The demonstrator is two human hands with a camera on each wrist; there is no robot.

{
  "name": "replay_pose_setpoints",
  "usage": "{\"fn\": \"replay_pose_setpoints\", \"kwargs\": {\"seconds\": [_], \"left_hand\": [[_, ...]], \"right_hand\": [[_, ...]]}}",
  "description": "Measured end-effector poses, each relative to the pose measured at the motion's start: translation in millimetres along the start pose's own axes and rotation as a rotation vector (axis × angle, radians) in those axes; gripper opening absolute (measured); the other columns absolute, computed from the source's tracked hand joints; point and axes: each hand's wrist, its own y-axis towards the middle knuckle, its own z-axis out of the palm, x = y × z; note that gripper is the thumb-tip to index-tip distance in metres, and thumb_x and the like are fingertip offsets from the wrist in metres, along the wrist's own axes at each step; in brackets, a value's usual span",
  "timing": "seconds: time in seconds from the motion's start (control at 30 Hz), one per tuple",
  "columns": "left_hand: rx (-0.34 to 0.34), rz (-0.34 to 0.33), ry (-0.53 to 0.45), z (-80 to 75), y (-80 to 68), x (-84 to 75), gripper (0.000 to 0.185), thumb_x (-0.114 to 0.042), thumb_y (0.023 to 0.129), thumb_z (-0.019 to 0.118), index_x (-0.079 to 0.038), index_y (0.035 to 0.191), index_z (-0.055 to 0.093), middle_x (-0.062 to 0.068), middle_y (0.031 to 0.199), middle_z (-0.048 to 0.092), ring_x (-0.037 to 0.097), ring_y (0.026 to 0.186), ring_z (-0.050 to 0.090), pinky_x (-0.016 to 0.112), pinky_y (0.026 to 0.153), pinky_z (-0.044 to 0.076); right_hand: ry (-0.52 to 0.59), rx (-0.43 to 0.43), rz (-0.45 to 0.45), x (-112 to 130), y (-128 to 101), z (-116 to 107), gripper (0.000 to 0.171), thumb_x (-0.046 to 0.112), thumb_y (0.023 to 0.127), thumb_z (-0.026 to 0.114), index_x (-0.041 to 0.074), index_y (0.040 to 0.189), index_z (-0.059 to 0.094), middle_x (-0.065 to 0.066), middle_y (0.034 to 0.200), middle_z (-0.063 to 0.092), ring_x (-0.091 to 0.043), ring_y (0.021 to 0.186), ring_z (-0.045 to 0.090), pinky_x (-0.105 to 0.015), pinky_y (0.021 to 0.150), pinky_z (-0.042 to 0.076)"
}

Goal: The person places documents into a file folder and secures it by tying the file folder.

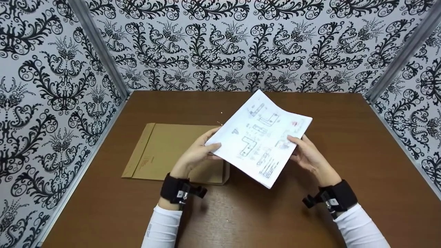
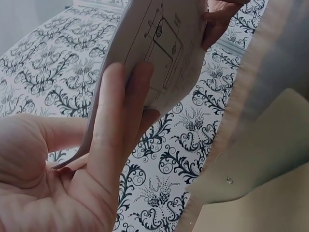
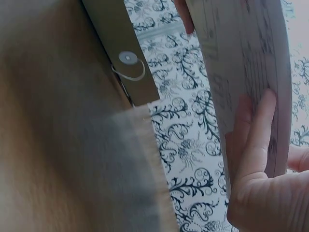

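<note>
A stack of white paper sheets (image 1: pixel 237 137) printed with technical drawings is held up over the table, tilted and slightly bowed. My left hand (image 1: pixel 200 148) grips its left corner, thumb on top and fingers underneath. On the opposite edge my right hand (image 1: pixel 308 153) pinches it the same way. In the left wrist view the fingers (image 2: pixel 108 111) lie along the printed underside of the sheets (image 2: pixel 166 53). The right wrist view has the right hand's fingers (image 3: pixel 260 135) flat against the underside of the sheets (image 3: pixel 231 63).
A brown cardboard envelope (image 1: pixel 182 148) lies on the brown table (image 1: pixel 344 137), left of centre and partly behind my left hand. A round button (image 3: pixel 128 58) with a string loop sits on its flap. Patterned black-and-white walls (image 1: pixel 220 44) enclose the table's back and sides.
</note>
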Motion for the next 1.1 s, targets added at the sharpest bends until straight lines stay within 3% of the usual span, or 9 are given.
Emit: {"fn": "replay_pose_setpoints", "kwargs": {"seconds": [0.17,0.43,0.87,1.1], "left_hand": [[0.033,-0.012,0.002,-9.0,-1.3,1.3,0.064,-0.001,0.104,0.049,-0.011,0.163,0.025,0.016,0.138,0.052,0.016,0.091,0.071,0.039,0.085,0.064],[0.095,-0.025,0.024,-20.7,-5.4,1.1,0.063,-0.003,0.104,0.050,-0.009,0.162,0.026,0.009,0.124,0.056,0.015,0.087,0.071,0.030,0.075,0.064],[0.172,0.000,0.059,-33.6,-12.7,-0.8,0.063,-0.004,0.104,0.052,-0.006,0.161,0.026,0.004,0.113,0.063,0.013,0.083,0.072,0.028,0.069,0.063],[0.169,-0.006,0.062,-36.8,-14.1,-1.5,0.063,-0.001,0.103,0.051,-0.005,0.161,0.026,0.004,0.113,0.065,0.013,0.084,0.072,0.027,0.067,0.063]], "right_hand": [[0.029,-0.002,0.023,7,3,-10,0.030,0.017,0.110,0.043,0.024,0.138,0.036,0.007,0.097,0.078,-0.009,0.086,0.077,-0.021,0.066,0.061],[0.032,0.005,0.026,14,4,-23,0.016,0.018,0.109,0.045,0.019,0.124,0.052,0.006,0.094,0.077,-0.008,0.081,0.076,-0.019,0.061,0.059],[-0.031,-0.018,0.048,11,7,-36,0.022,0.016,0.106,0.053,0.022,0.102,0.073,0.003,0.090,0.079,-0.010,0.081,0.078,-0.023,0.069,0.063],[-0.061,-0.003,0.045,11,8,-40,0.019,0.019,0.107,0.052,0.027,0.110,0.069,0.005,0.091,0.078,-0.009,0.081,0.076,-0.023,0.070,0.062]]}}
